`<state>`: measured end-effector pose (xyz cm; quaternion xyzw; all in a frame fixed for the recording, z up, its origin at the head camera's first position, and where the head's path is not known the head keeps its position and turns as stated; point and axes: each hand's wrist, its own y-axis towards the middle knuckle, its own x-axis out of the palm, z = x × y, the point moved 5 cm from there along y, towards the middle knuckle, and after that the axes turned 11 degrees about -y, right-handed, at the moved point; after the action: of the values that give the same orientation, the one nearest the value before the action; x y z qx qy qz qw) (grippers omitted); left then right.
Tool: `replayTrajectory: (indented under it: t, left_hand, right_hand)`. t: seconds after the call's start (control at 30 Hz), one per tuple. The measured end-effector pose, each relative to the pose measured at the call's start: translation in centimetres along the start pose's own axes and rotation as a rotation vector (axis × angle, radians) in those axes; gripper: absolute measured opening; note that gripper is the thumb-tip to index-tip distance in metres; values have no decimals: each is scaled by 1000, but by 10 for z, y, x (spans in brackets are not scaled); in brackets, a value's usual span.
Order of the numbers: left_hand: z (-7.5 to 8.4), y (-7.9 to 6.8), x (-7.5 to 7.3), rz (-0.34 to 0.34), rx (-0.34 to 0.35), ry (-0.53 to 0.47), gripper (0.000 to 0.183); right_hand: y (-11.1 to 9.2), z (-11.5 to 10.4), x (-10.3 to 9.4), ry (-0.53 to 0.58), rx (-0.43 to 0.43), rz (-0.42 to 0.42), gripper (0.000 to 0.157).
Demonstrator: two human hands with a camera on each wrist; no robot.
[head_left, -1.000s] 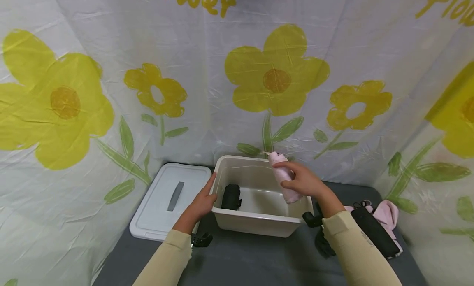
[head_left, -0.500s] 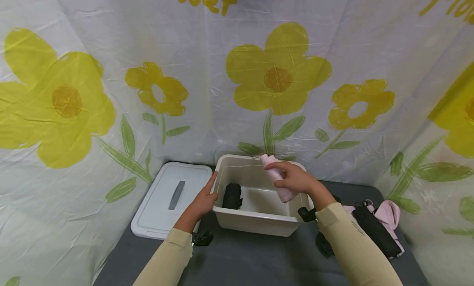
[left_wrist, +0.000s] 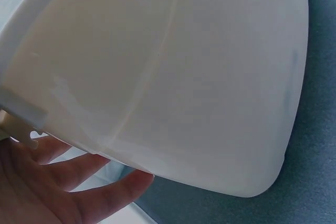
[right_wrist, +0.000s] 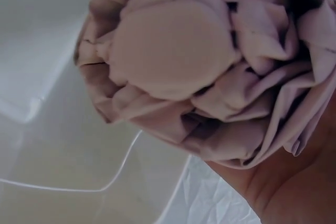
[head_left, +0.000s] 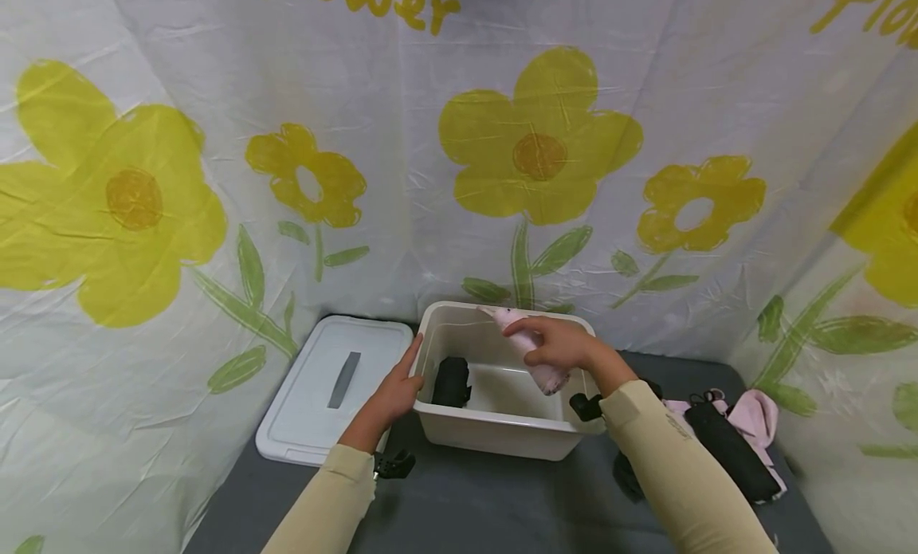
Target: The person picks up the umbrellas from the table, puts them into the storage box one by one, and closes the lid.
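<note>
My right hand [head_left: 562, 348] grips a pink folded umbrella [head_left: 522, 340] over the right half of a cream storage bin [head_left: 495, 438]. The umbrella lies tilted, its strap end toward the back left. Seen from the right wrist, its round end [right_wrist: 170, 51] has gathered pink fabric around it, and part of the palm shows below. Straight fingers of my left hand [head_left: 393, 390] rest against the bin's left side near the rim; the left wrist view shows these fingers [left_wrist: 113, 192] touching the bin's end wall [left_wrist: 220, 87]. A black rolled bundle [head_left: 450, 382] lies inside the bin at left.
A pale lid [head_left: 308, 402] with a grey handle lies left of the bin. To the right, a long black bundle [head_left: 727, 446] lies by pink fabric [head_left: 756, 418], with another dark item [head_left: 627, 478] nearer. Behind hangs a flower-printed sheet [head_left: 402, 219].
My right hand has carried the pink umbrella left and slightly lower over the bin, tilting it flatter. My left hand has stayed at the bin's left side.
</note>
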<state>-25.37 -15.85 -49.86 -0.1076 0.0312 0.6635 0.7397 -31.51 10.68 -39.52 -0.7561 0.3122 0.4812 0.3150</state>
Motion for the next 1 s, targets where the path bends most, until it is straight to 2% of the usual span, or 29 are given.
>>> replayTrajectory:
  t: [0.17,0.27,0.4,0.7,1.0]
  left_hand:
    - [0,-1,0,2,-2,5,74]
    - [0,-1,0,8,-6,11,75]
    - [1,-1,0,11,-5,21,75]
    - [4,-4,1,15,-4,23,75]
    - [2,-2,1,19,-12,13,74]
  right_hand:
    - [8,1,5,2,-2,-54,51]
    - [12,-1,9,39,-19,-91,52]
    - [17,-2,14,99,7,-156,54]
    - [29,2,22,71,55,-202,53]
    - [39,3,38,72,79,-265,53]
